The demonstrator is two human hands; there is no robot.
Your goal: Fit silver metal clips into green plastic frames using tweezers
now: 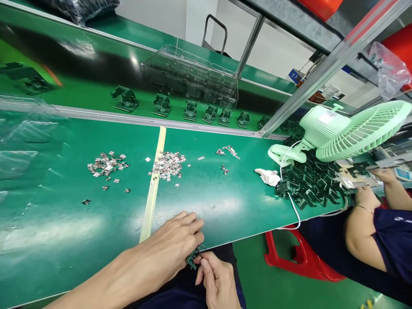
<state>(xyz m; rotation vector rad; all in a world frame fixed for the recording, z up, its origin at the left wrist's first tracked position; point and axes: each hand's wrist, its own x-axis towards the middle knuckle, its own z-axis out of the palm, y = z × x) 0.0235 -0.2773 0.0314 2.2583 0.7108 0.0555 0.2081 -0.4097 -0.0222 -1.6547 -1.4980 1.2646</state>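
At the near edge of the table, my left hand [180, 238] curls over a small dark green plastic part [191, 261], its fingers closed. My right hand [219, 274] comes up from below, thumb and fingers pinched on a thin dark piece [199, 253] that meets the green part; its kind is too small to make out. Beyond my hands lies a pile of small silver metal pieces [169, 165] over a strip of cream tape [148, 212]. To its left is a second pile of metal pieces [107, 164], and a few odd pieces [225, 169] lie to the right.
Several green plastic assemblies [161, 105] stand along the conveyor [96, 92] behind a metal rail, near a clear plastic tray [193, 79]. A light green fan [341, 128] and a heap of dark green parts [309, 180] occupy the right. A co-worker's arm [360, 231] is beyond a red stool [299, 257].
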